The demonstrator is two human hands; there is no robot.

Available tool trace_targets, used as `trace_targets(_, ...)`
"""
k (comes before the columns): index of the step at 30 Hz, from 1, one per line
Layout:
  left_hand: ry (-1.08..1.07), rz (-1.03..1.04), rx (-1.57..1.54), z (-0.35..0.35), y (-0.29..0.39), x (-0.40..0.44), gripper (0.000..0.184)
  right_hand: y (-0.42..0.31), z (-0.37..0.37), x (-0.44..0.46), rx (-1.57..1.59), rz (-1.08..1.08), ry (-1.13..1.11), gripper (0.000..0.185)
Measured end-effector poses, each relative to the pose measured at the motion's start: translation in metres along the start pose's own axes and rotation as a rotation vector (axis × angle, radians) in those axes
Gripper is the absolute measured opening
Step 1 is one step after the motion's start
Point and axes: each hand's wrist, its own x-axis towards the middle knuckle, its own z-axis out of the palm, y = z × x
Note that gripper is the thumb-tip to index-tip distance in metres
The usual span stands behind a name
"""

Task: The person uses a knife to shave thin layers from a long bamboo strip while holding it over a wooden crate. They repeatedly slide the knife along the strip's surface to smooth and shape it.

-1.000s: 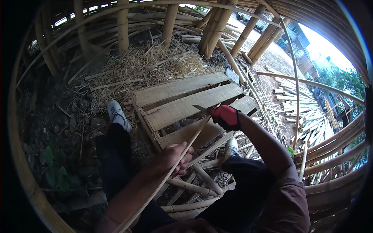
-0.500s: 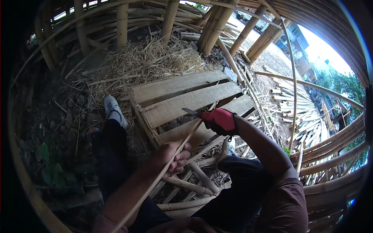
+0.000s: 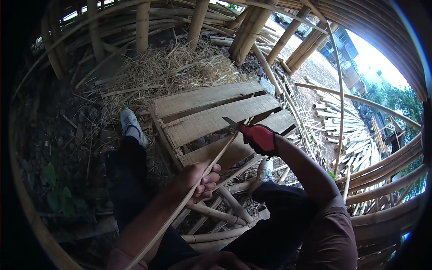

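My left hand (image 3: pixel 201 182), bare, is wrapped round a long thin bamboo strip (image 3: pixel 180 208) that runs from the bottom edge up toward my other hand. In a red and black glove, my right hand (image 3: pixel 260 138) grips a knife whose blade (image 3: pixel 230 121) points up and left. The blade's base is at the strip's upper end; whether they touch, I cannot tell. Under and beyond both hands stands a slatted wooden crate (image 3: pixel 198 127), its top slats spaced apart.
Straw and shavings (image 3: pixel 171 72) lie behind the crate. Upright bamboo posts (image 3: pixel 142 27) stand at the back. Cut bamboo poles (image 3: pixel 342 123) are heaped at the right. My shoes (image 3: pixel 130 122) rest on both sides of the crate, and bamboo pieces (image 3: pixel 218 215) cross below it.
The gloved hand with the knife moved down-left along the strip, then back up-right toward its upper end. My left hand shifted slightly left and up, still holding the strip.
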Motion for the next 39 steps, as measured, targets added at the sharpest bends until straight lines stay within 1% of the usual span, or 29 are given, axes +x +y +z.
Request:
trace_targets(1,0.002,0.003,-0.006,0.003,-0.001,-0.001,0.026,0.0,0.002,-0.006,0.029,-0.046,-0.129,0.056)
trace_targets(2,0.033,0.005,-0.027,0.007,0.0,-0.001,0.021,0.0,0.0,-0.003,0.031,-0.046,-0.133,0.056)
trace_targets(3,0.063,0.006,-0.046,0.008,0.0,-0.001,0.016,0.002,-0.005,0.005,0.045,-0.055,-0.099,0.056)
trace_targets(4,0.066,0.0,-0.047,0.008,0.0,-0.001,0.016,0.009,-0.01,0.015,0.06,-0.06,-0.065,0.055)
trace_targets(5,0.072,0.005,-0.021,0.007,0.0,-0.001,0.017,0.024,-0.018,0.039,0.053,-0.205,0.03,0.053)
trace_targets(6,0.076,0.009,0.006,0.007,0.0,0.0,0.018,0.023,-0.015,0.032,0.056,-0.202,0.033,0.053)
trace_targets(7,0.072,0.012,0.007,0.006,0.001,-0.001,0.018,0.016,-0.009,0.02,0.088,-0.137,0.026,0.053)
trace_targets(8,0.052,0.013,0.038,0.004,0.003,-0.004,0.022,0.01,-0.006,0.012,0.115,-0.074,0.017,0.052)
trace_targets(9,0.035,0.007,0.063,0.002,0.001,-0.008,0.026,0.009,-0.003,0.009,0.115,-0.085,0.008,0.052)
trace_targets(13,0.091,-0.007,-0.003,0.011,0.003,-0.012,0.023,0.013,-0.011,0.017,0.091,-0.127,-0.012,0.052)
trace_targets(16,0.098,0.002,0.065,0.012,0.001,-0.013,0.025,0.005,-0.01,0.006,0.069,-0.059,-0.066,0.053)
trace_targets(20,0.1,-0.003,0.024,0.013,0.002,-0.011,0.026,0.011,-0.016,0.019,0.105,-0.063,-0.031,0.052)
trace_targets(22,0.103,-0.004,0.013,0.011,0.002,-0.01,0.026,0.004,-0.008,0.01,0.118,-0.021,-0.316,0.052)
trace_targets(23,0.101,0.0,0.005,0.009,0.001,-0.009,0.026,-0.004,-0.008,0.005,0.056,-0.026,-0.26,0.052)
trace_targets(24,0.096,0.003,0.005,0.008,0.0,-0.008,0.027,-0.001,-0.011,0.014,0.087,-0.047,-0.136,0.052)
trace_targets(26,0.092,-0.015,0.018,0.009,0.001,-0.008,0.027,0.021,-0.021,0.046,0.043,-0.189,0.065,0.053)
trace_targets(28,0.087,-0.005,0.015,0.009,0.004,-0.007,0.027,0.003,-0.008,0.013,0.049,-0.042,-0.054,0.053)
trace_targets(29,0.086,0.002,0.013,0.009,0.004,-0.008,0.027,-0.002,-0.006,0.005,0.059,-0.02,-0.218,0.053)
trace_targets(30,0.089,-0.001,0.014,0.009,0.003,-0.009,0.027,-0.003,-0.006,0.01,0.06,-0.015,-0.225,0.053)
trace_targets(32,0.094,-0.01,0.016,0.009,0.001,-0.01,0.028,0.001,-0.01,0.029,0.0,-0.079,-0.009,0.053)
trace_targets(33,0.09,-0.003,0.013,0.01,0.001,-0.009,0.028,0.008,-0.015,0.039,-0.028,-0.127,0.041,0.055)
trace_targets(34,0.084,0.009,0.008,0.01,0.002,-0.008,0.028,0.001,-0.011,0.024,-0.028,-0.13,0.048,0.055)
trace_targets(36,0.08,0.018,0.006,0.01,0.003,-0.007,0.028,-0.011,0.002,-0.005,-0.066,-0.044,-0.152,0.057)
trace_targets(37,0.085,0.013,0.006,0.01,0.002,-0.009,0.028,-0.009,0.003,-0.002,-0.059,-0.048,-0.195,0.057)
trace_targets(38,0.087,0.01,0.007,0.01,0.002,-0.009,0.028,-0.005,0.0,0.009,-0.056,-0.048,-0.197,0.057)
trace_targets(39,0.102,0.011,0.031,0.011,0.002,-0.01,0.028,-0.004,-0.003,0.015,-0.046,-0.102,-0.115,0.057)
